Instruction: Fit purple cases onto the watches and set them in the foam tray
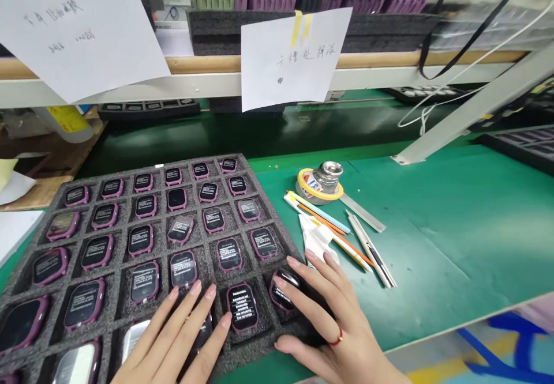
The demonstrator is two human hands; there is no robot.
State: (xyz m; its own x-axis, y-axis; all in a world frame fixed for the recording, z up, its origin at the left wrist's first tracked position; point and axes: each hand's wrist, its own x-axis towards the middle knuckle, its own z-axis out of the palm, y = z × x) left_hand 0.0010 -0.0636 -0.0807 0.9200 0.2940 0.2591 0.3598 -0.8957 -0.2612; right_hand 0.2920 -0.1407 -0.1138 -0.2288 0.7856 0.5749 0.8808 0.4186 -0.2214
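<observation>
A dark foam tray (164, 222) fills the left of the bench, its compartments holding purple-framed smartwatches, many with lit text screens. My left hand (177, 335) lies over the tray's front part with fingers spread, covering part of a watch beneath it. At the tray's front right corner, my right hand (329, 315) has its fingers apart, the fingertips touching or just above a watch (284, 289) in the corner compartment. Between the two hands, a watch (242, 307) shows a list of text lines. I cannot see either hand gripping anything.
Right of the tray are pens (320, 214), a white tissue (315, 235), a tape roll (308, 187) with a metal-topped jar, and a steel ruler (362, 212). A shelf with paper notes (294, 61) crosses above; a slanted white post (467, 104) stands right.
</observation>
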